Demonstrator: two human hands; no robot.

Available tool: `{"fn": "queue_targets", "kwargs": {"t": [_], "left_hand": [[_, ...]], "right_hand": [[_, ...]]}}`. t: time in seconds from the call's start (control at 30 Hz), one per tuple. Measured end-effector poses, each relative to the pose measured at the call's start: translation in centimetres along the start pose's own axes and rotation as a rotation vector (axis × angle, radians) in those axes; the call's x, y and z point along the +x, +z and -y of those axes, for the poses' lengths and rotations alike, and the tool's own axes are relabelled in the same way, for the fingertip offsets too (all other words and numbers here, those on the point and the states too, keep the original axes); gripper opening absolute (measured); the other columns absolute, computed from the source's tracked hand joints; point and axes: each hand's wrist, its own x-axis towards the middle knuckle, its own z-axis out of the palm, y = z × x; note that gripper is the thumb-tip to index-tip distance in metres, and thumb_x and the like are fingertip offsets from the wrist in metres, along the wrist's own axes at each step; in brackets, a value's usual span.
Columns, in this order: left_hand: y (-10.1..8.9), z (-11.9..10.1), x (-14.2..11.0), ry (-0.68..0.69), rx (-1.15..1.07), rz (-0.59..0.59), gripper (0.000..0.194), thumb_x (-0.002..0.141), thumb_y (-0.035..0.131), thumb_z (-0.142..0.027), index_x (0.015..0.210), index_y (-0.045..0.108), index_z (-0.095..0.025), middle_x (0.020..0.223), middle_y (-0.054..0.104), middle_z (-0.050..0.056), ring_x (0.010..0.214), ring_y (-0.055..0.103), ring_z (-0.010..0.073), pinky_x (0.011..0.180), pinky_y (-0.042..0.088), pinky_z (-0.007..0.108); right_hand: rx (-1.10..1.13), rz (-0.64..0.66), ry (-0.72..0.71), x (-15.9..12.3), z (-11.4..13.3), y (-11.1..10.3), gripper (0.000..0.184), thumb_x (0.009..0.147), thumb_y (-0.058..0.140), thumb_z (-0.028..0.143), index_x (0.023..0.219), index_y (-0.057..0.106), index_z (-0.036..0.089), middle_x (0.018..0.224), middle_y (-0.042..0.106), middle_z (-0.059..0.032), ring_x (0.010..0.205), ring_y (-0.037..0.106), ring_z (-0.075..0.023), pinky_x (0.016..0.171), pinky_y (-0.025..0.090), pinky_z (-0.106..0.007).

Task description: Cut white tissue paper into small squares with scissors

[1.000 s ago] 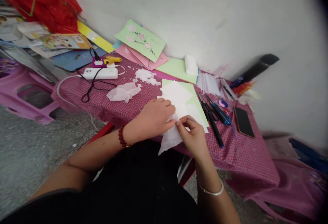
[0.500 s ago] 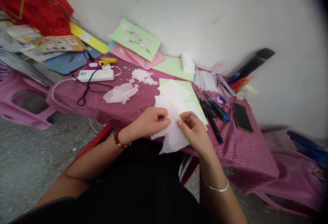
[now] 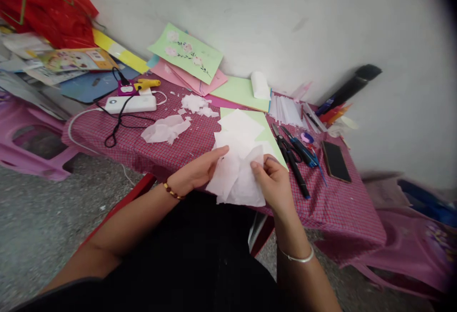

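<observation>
A thin, soft sheet of white tissue paper [image 3: 246, 183] hangs between my hands over the table's front edge. My left hand [image 3: 202, 171] holds its left side, thumb stretched along the top and the fingers partly hidden beneath. My right hand [image 3: 276, 181] is closed, pinching the tissue's right part between thumb and fingers. Just beyond lie white paper sheets [image 3: 239, 124] on a light green sheet [image 3: 267, 124]. Torn tissue scraps [image 3: 196, 104] and a crumpled tissue piece [image 3: 166, 129] rest to the left.
Right of the papers lie scissors [image 3: 283, 147], a black pen [image 3: 300, 178], a blue-handled tool [image 3: 303, 150] and a phone [image 3: 336, 161]. White sticks [image 3: 285, 111] are behind them. A power bank [image 3: 130, 104], a yellow glue gun [image 3: 147, 84] and a flowered green card [image 3: 187, 52] are further left.
My hands have moved apart, the left one opening out from its pinch along the tissue's left side. The tissue is now spread wider, its right part lifted by my right hand.
</observation>
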Motion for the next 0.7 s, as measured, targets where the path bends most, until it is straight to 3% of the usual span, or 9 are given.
{"fn": "queue_targets", "kwargs": {"t": [0.1,0.2,0.33,0.5,0.7], "left_hand": [[0.4,0.5,0.1,-0.1,-0.085,0.022,0.029,0.075,0.067,-0.034,0.095,0.068,-0.012,0.087,0.072,0.01,0.078,0.066,0.0199,0.073,0.053,0.033],[0.6,0.8,-0.3,-0.085,-0.042,-0.042,0.023,0.067,0.075,-0.025,0.085,0.069,-0.012,0.079,0.072,0.007,0.069,0.063,0.0153,0.069,0.051,0.028],[0.5,1.0,-0.6,-0.037,-0.024,-0.122,0.02,0.067,0.074,-0.028,0.078,0.068,-0.012,0.072,0.069,0.004,0.064,0.06,0.0123,0.064,0.048,0.025],[0.3,1.1,-0.9,0.03,0.068,-0.075,0.026,0.069,0.073,-0.033,0.083,0.067,-0.013,0.076,0.069,0.004,0.071,0.061,0.014,0.066,0.048,0.026],[-1.1,1.7,-0.9,0.058,0.34,-0.042,0.032,0.079,0.062,-0.044,0.085,0.062,-0.013,0.068,0.061,0.002,0.056,0.054,0.0108,0.051,0.043,0.023]], "right_hand": [[-0.034,0.022,-0.018,-0.2,0.0,-0.3,0.03,0.084,0.059,0.033,0.061,0.045,0.021,0.066,0.035,0.0043,0.055,0.032,-0.0108,0.046,0.025,-0.024],[-0.008,-0.018,0.003,-0.4,-0.6,-0.7,0.028,0.085,0.059,0.032,0.063,0.047,0.021,0.067,0.037,0.0041,0.056,0.034,-0.0109,0.048,0.027,-0.024],[0.059,-0.078,0.034,-0.6,-1.4,-0.8,0.023,0.085,0.06,0.032,0.067,0.052,0.02,0.068,0.038,0.0043,0.056,0.035,-0.0106,0.048,0.028,-0.024],[0.096,-0.104,0.026,-0.7,-1.7,-0.8,0.022,0.085,0.061,0.031,0.068,0.054,0.019,0.068,0.041,0.0042,0.056,0.035,-0.0103,0.048,0.027,-0.024],[0.048,-0.096,0.007,-0.6,-2.1,-0.9,0.022,0.085,0.06,0.033,0.069,0.054,0.02,0.069,0.041,0.0038,0.058,0.037,-0.0114,0.051,0.03,-0.024]]}}
